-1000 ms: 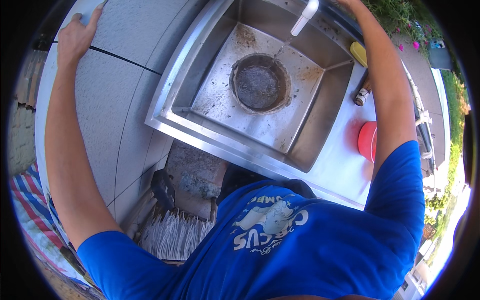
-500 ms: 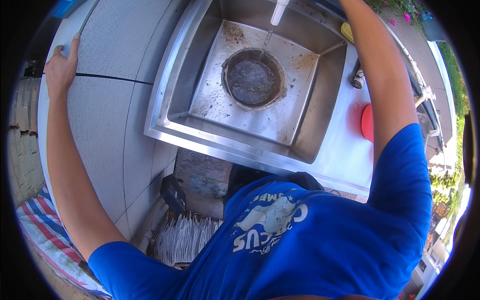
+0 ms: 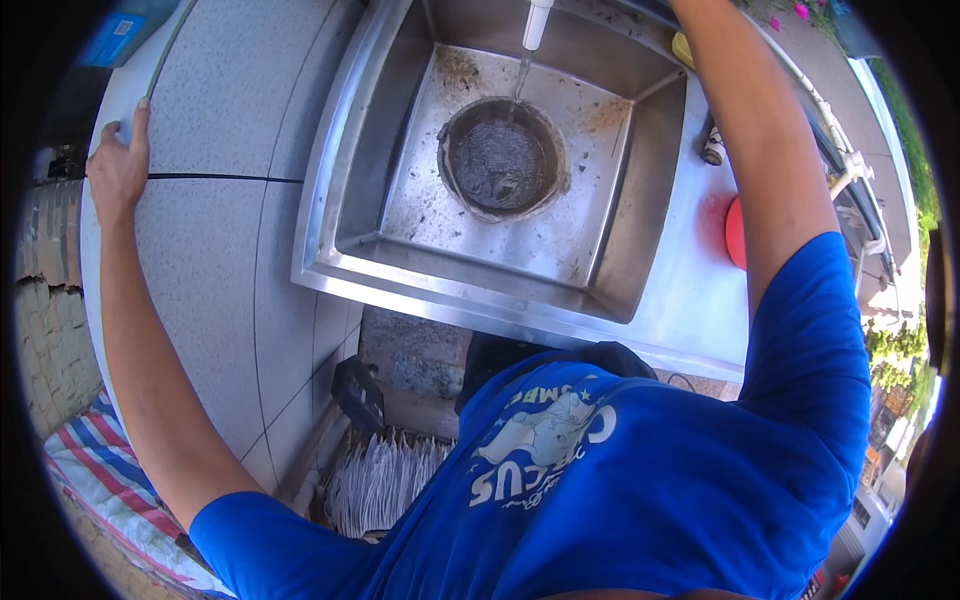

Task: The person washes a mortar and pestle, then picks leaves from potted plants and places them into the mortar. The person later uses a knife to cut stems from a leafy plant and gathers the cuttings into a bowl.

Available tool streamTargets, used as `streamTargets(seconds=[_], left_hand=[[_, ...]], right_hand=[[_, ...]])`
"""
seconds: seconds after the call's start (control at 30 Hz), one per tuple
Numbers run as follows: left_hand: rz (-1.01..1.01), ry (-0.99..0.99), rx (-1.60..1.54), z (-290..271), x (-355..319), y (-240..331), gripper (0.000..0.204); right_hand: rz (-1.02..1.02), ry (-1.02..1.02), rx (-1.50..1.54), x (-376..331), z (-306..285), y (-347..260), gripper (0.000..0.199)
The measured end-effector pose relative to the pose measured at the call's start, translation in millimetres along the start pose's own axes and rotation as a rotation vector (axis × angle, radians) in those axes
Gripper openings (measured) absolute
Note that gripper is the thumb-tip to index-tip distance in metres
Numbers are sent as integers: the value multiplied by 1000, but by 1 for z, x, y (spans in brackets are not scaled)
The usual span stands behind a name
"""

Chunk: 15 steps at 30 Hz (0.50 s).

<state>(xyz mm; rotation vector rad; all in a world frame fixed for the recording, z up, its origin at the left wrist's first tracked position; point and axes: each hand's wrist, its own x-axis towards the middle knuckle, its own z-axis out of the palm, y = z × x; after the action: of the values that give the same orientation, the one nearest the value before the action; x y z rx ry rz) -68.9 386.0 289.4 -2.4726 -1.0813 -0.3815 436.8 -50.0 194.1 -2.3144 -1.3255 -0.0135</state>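
My left hand (image 3: 118,170) rests at the outer edge of the pale tiled counter (image 3: 215,130), fingers apart, holding nothing I can see. My right arm stretches up past the top edge of the picture, so my right hand is hidden. Between my arms lies a stainless steel sink (image 3: 470,265) with brown dirt on its floor. Inside it stands a round, grimy basin (image 3: 562,178) with rippling water in it. Water falls into the basin from a white faucet spout (image 3: 536,25).
A red round object (image 3: 735,232) and a small dark-and-white cylinder (image 3: 713,148) sit right of the sink. Something yellow (image 3: 683,50) lies at its far right corner. A blue box (image 3: 117,35) is at far left. Below the counter, a stack of white sheets (image 3: 385,485) stands beside striped cloth (image 3: 110,480).
The whole view has tilted slightly, and more of the blue box shows at the upper left. My left hand keeps its place on the counter edge, and water still runs into the basin.
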Motion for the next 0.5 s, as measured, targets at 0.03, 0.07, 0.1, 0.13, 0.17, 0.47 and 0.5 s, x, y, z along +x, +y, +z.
streamTargets(seconds=[0.03,0.07,0.1,0.13,0.17,0.47,0.5], left_hand=[[5,5,12,1,1,-1,101],[10,9,24,1,2,-2,100],[10,1,16,2,3,-3,100],[10,-7,7,2,5,-3,100],[11,-16,-1,2,6,-3,100],[20,18,-16,-2,3,3,99],[20,12,-18,-1,3,1,100]], right_hand=[[-5,-4,-4,1,-1,0,38],[-11,-8,-8,1,-2,0,38],[-30,3,-31,1,-3,3,39],[-49,15,-54,2,-3,5,39],[-68,27,-77,2,-3,8,39],[-33,-13,-25,4,-10,4,37],[17,-32,26,3,-10,-2,37]])
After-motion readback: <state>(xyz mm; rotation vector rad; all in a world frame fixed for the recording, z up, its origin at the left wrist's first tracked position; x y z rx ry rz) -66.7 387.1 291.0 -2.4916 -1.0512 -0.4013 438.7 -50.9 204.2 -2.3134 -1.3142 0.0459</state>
